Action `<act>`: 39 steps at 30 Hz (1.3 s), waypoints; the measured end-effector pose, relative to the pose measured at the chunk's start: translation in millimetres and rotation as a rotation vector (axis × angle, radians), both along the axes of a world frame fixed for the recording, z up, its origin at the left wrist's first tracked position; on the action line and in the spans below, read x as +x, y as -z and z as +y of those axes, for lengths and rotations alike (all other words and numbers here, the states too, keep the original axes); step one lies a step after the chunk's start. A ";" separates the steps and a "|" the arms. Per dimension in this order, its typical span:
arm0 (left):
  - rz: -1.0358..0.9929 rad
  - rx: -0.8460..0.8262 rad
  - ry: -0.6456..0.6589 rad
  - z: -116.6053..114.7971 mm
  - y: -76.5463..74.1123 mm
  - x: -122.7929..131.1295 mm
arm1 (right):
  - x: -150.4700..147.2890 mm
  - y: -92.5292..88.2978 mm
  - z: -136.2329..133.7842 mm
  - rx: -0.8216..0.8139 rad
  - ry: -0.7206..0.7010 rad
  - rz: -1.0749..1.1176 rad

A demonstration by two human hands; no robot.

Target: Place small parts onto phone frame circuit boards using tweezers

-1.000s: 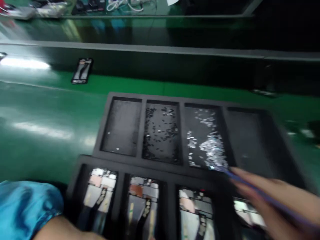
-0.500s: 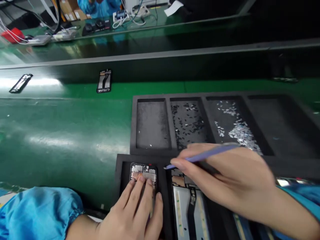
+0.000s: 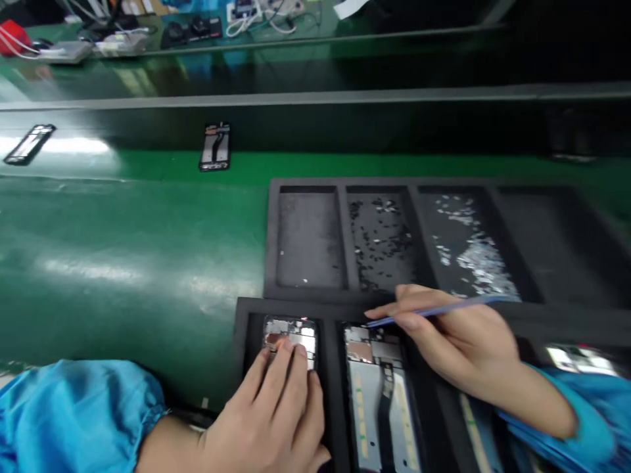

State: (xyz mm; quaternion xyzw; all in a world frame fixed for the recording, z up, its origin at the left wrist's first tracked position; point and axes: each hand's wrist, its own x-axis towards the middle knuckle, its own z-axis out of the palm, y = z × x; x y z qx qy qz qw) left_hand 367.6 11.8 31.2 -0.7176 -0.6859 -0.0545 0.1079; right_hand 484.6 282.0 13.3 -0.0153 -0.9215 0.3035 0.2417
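My left hand (image 3: 273, 414) lies flat, fingers stretched out, on a phone frame (image 3: 290, 335) in the leftmost slot of the near black foam tray (image 3: 241, 341). My right hand (image 3: 458, 341) is closed on blue tweezers (image 3: 434, 310), whose tip points left above the tray wall beside a second phone frame (image 3: 379, 387). Behind stands a black parts tray (image 3: 269, 243) with small dark parts (image 3: 379, 240) in one compartment and shiny silver parts (image 3: 473, 259) in the one to its right.
A green conveyor belt (image 3: 123, 236) runs left of the trays. Two phone frames (image 3: 215, 146) (image 3: 28, 143) lie further back on it. A far bench carries cables and devices (image 3: 192, 26). Blue sleeves cover both my forearms (image 3: 73, 414).
My right hand has drawn in from the silver parts compartment to the near tray and eased slightly right. My left hand came onto the leftmost phone frame. The view shifted left.
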 end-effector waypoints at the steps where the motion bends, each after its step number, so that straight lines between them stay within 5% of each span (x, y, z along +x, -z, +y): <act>1: -0.008 -0.010 0.010 0.9 1.2 -0.7 | -2.6 -2.4 -0.9 0.014 -0.025 0.019; 8: -0.113 0.025 0.151 5.6 6.4 -8.8 | -14.8 -13.0 -3.9 0.041 -0.101 0.042; 22: -0.101 -0.316 0.481 31.9 -12.3 -24.8 | -13.8 -9.2 -9.3 0.091 -0.147 0.105; 29: -0.158 -0.362 0.499 35.5 -14.9 -29.2 | -14.5 -7.8 -10.0 0.061 -0.165 0.065; 31: -0.168 -0.350 0.495 36.0 -16.9 -30.2 | -10.0 -17.4 -8.1 0.096 -0.128 0.093; 34: -0.166 -0.298 0.494 35.4 -16.7 -29.1 | 12.1 -43.8 2.4 0.144 0.108 0.072; 39: -0.152 -0.145 0.425 24.0 5.0 -11.7 | 85.5 -68.9 3.8 0.076 0.406 -0.015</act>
